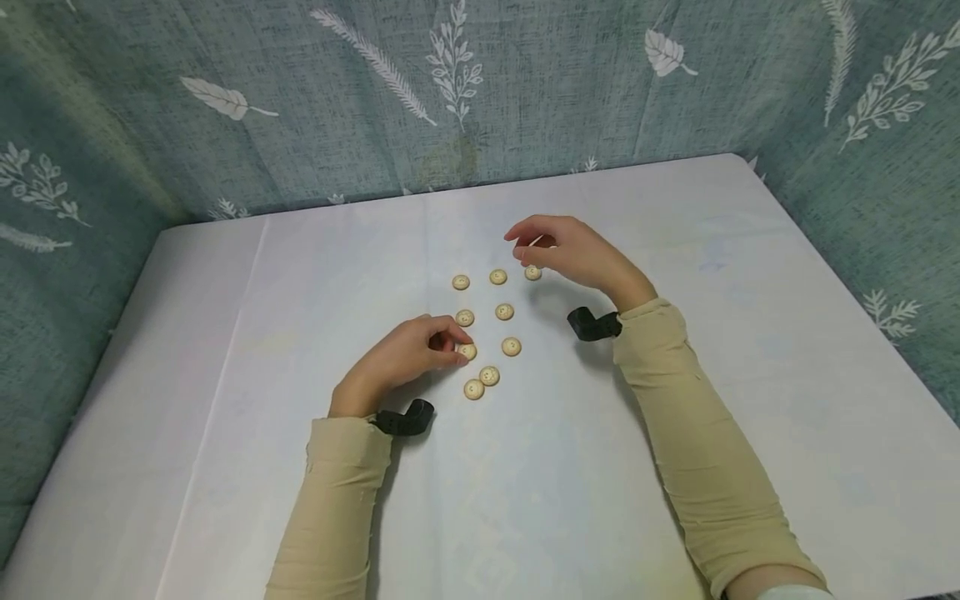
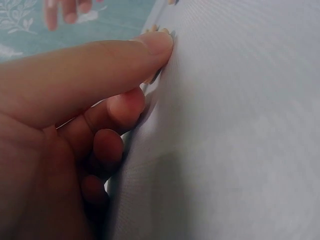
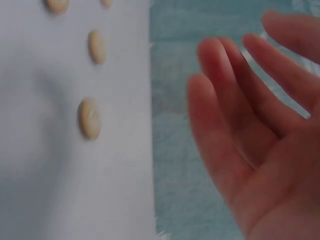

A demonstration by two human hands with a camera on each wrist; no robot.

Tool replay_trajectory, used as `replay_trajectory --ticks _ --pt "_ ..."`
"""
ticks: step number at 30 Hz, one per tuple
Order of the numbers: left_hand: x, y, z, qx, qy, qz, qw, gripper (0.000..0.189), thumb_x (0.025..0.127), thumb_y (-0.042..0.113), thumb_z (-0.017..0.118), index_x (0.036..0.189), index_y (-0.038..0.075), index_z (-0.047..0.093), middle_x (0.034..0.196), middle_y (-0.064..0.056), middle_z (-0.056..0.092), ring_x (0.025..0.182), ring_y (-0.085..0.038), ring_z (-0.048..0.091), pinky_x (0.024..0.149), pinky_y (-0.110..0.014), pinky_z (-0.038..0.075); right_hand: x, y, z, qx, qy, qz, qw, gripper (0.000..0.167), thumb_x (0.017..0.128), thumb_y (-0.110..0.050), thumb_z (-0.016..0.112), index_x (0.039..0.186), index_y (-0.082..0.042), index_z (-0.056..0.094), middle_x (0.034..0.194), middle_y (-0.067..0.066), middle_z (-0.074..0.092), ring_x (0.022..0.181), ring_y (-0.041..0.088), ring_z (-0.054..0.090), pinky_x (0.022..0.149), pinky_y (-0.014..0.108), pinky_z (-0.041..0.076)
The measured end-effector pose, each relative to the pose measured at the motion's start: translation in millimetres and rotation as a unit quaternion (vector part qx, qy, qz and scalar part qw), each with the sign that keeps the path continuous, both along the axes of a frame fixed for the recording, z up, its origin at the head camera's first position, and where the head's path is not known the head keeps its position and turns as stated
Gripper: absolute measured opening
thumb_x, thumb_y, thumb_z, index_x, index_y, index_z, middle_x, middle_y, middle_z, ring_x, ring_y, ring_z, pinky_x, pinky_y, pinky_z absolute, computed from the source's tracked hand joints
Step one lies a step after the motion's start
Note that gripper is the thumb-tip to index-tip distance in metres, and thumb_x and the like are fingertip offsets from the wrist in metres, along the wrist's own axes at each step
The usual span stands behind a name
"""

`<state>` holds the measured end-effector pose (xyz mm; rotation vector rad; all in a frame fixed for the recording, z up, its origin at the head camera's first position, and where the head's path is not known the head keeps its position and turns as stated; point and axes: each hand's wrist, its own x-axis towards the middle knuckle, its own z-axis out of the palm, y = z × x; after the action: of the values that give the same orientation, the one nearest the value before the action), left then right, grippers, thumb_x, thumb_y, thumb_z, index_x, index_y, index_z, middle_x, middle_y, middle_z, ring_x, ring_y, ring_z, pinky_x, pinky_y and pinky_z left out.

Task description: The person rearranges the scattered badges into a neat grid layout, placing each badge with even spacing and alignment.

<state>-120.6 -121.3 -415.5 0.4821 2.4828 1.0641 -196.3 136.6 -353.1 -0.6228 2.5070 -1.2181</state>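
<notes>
Several round, pale wooden buttons lie on the white tabletop, roughly in columns. My left hand [image 1: 408,354] is low at the left column, its thumb and index finger pinching the edges of one wooden button [image 1: 468,352]. In the left wrist view the thumb [image 2: 100,75] covers most of that button. Above the table, my right hand [image 1: 570,250] is raised with loosely bent fingers and holds nothing. Beneath its fingertips lies the far right button [image 1: 532,273]. The right wrist view shows this hand [image 3: 260,125] apart from the nearest button [image 3: 90,118].
Two buttons, a nearer one [image 1: 473,389] and another [image 1: 490,376], lie side by side below the left fingertips. More stand beyond, such as the far left button [image 1: 461,282]. A green leaf-patterned cloth [image 1: 525,100] rises behind the white table [image 1: 750,333].
</notes>
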Motion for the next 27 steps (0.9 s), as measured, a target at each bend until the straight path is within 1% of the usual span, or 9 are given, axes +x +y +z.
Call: replay_trajectory --ticks 2,5,9,12,16,20,23,27 --pt "-0.7 0.5 0.7 -0.001 0.002 0.001 1.0 0.016 0.077 0.025 0.07 0.091 0.025 0.062 0.076 -0.001 0.052 0.075 -0.015 0.046 0.067 -0.031 0.037 4.8 -4 3.7 -0.007 -0.016 0.022 0.9996 0.028 0.087 -0.034 0.056 0.113 -0.024 0.056 0.102 -0.001 0.057 0.089 0.019 0.054 0.079 0.033 0.041" --pt "-1.8 1.0 0.7 0.0 0.005 0.002 1.0 0.016 0.077 0.025 0.07 0.091 0.025 0.062 0.075 -0.001 0.052 0.075 -0.016 0.046 0.066 -0.031 0.037 12.0 -8 4.5 0.002 -0.028 0.046 0.9986 0.027 0.087 -0.032 0.055 0.113 -0.025 0.056 0.101 -0.002 0.059 0.089 0.022 0.056 0.078 0.034 0.041" --pt "-1.8 0.1 0.3 -0.003 0.006 -0.002 1.0 0.016 0.077 0.025 0.07 0.091 0.025 0.063 0.075 -0.001 0.052 0.074 -0.015 0.046 0.066 -0.031 0.037 20.2 -10 -0.5 0.027 -0.025 0.069 0.9969 0.028 0.087 -0.033 0.055 0.114 -0.024 0.057 0.1 -0.007 0.058 0.089 0.016 0.057 0.078 0.033 0.04" --pt "-1.0 -1.7 0.5 -0.002 0.007 -0.003 1.0 0.016 0.078 0.025 0.069 0.092 0.025 0.063 0.075 0.0 0.052 0.074 -0.015 0.046 0.067 -0.03 0.037 25.1 -8 -3.0 0.034 -0.015 0.083 0.9958 0.029 0.088 -0.031 0.054 0.116 -0.023 0.056 0.099 -0.008 0.058 0.088 0.012 0.057 0.077 0.032 0.041" --pt "-1.0 -1.5 1.8 0.002 0.011 -0.008 0.9999 0.016 0.078 0.025 0.069 0.092 0.025 0.063 0.076 0.0 0.052 0.075 -0.014 0.046 0.068 -0.03 0.037 30.8 1 -1.4 0.037 -0.002 0.085 0.9957 0.028 0.088 -0.029 0.054 0.115 -0.024 0.057 0.095 -0.007 0.059 0.087 0.014 0.057 0.075 0.032 0.042" --pt "-2.1 -0.7 2.6 0.004 0.015 -0.01 0.9998 0.016 0.078 0.026 0.069 0.092 0.025 0.063 0.076 0.0 0.053 0.076 -0.014 0.046 0.068 -0.03 0.038 35.1 10 0.5 0.044 -0.002 0.078 0.996 0.027 0.088 -0.028 0.056 0.114 -0.025 0.056 0.094 -0.005 0.059 0.086 0.016 0.058 0.074 0.033 0.042" --pt "-2.0 -0.3 3.4 0.001 0.013 -0.009 0.9999 0.017 0.077 0.026 0.069 0.093 0.024 0.063 0.076 0.0 0.052 0.076 -0.015 0.046 0.068 -0.031 0.037 36.9 13 -0.4 0.051 -0.003 0.077 0.9957 0.028 0.088 -0.027 0.055 0.115 -0.023 0.056 0.095 -0.005 0.059 0.085 0.015 0.058 0.074 0.032 0.042" --pt "-0.8 -0.3 2.6 -0.006 0.006 -0.005 1.0 0.017 0.077 0.026 0.069 0.093 0.023 0.063 0.075 -0.001 0.052 0.074 -0.016 0.046 0.066 -0.031 0.037 37.0 11 -4.8 0.071 0.004 0.086 0.9938 0.03 0.088 -0.028 0.055 0.116 -0.02 0.056 0.095 -0.007 0.059 0.085 0.011 0.055 0.074 0.031 0.041"
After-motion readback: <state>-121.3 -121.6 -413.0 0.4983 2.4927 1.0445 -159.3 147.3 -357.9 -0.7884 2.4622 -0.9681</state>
